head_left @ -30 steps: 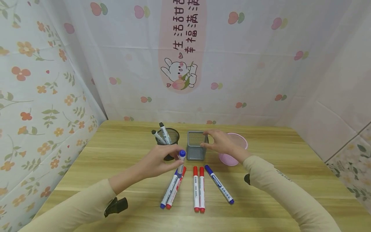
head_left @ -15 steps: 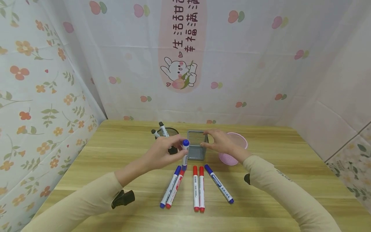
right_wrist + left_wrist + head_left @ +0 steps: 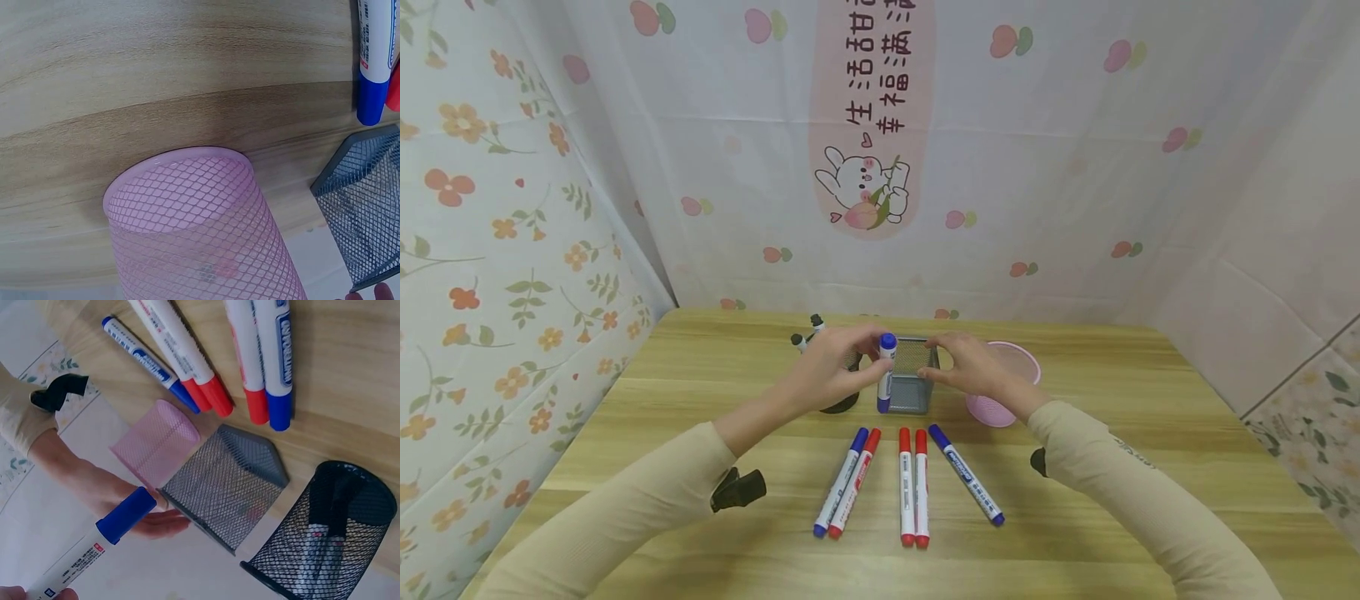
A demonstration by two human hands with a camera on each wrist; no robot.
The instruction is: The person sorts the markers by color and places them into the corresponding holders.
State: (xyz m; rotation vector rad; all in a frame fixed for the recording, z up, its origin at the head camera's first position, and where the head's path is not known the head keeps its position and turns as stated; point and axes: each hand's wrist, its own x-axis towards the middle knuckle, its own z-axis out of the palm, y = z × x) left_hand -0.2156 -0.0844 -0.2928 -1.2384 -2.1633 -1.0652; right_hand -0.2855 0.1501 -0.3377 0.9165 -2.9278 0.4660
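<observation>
My left hand [image 3: 835, 367] pinches a white whiteboard marker with blue ends [image 3: 887, 371] between thumb and fingers. The marker stands upright in front of the grey mesh pen holder [image 3: 910, 397], overlapping its left side in the head view. In the left wrist view, its blue cap [image 3: 127, 515] points toward the holder's rim. My right hand [image 3: 967, 367] grips the holder's right side at the rim, thumb nearer me and fingers farther back. No marker shows inside this holder. A black round mesh pen holder [image 3: 350, 519] with two black-capped markers stands left, partly behind my left hand.
A pink mesh pen holder [image 3: 994, 412] stands right of the grey one, under my right wrist. On the wooden table [image 3: 760, 525] lie a blue and a red marker [image 3: 854, 483] side by side, two red markers [image 3: 914, 487], and a slanted blue marker [image 3: 966, 475].
My left hand has lifted the blue marker up and away from me, from above the lying markers to in front of the grey holder. My right hand has stayed in place.
</observation>
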